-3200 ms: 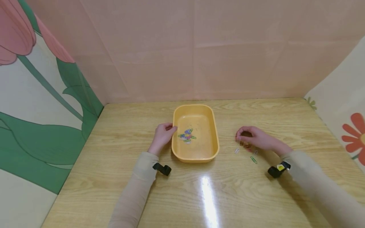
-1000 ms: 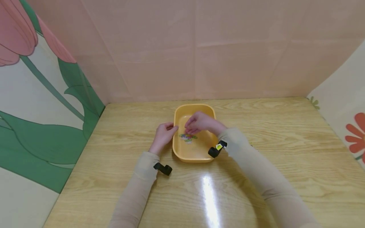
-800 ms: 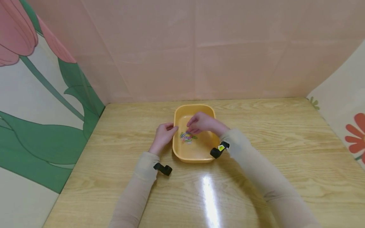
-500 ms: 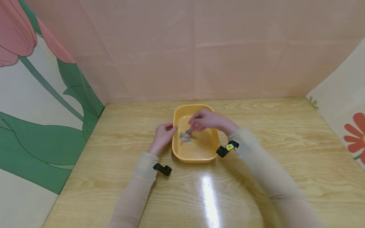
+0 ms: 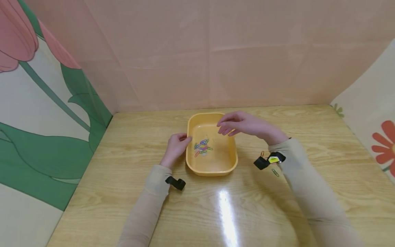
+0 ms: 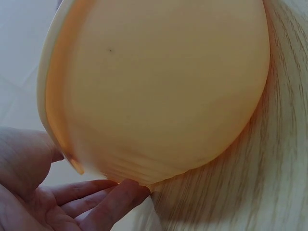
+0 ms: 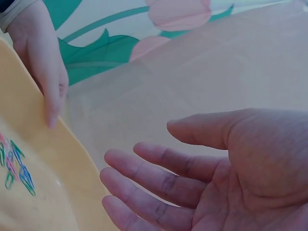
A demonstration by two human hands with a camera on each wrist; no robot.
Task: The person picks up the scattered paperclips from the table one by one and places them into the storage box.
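Note:
In the head view a yellow plastic tray point(image 5: 213, 169) stands on the table, with a small heap of coloured paper clips point(image 5: 202, 147) inside. My left hand point(image 5: 176, 149) holds its left wall, the thumb over the rim and the fingers against the outside; the left wrist view shows this grip on the tray wall point(image 6: 159, 96). Above the tray's right rim hovers my right hand point(image 5: 243, 125). Its fingers are loosely bent and apart, and the right wrist view shows the palm point(image 7: 211, 192) holding nothing.
To the right of the tray, a green paper clip point(image 5: 275, 172) and a few others lie on the wooden table point(image 5: 123, 154), partly hidden by the right wrist camera point(image 5: 262, 163). Behind the table hangs a pink cloth point(image 5: 210, 68).
My right hand came from the loose clips into the tray, let clips go there, and has since risen and moved right. A red clip now lies in the heap. The left hand stays put.

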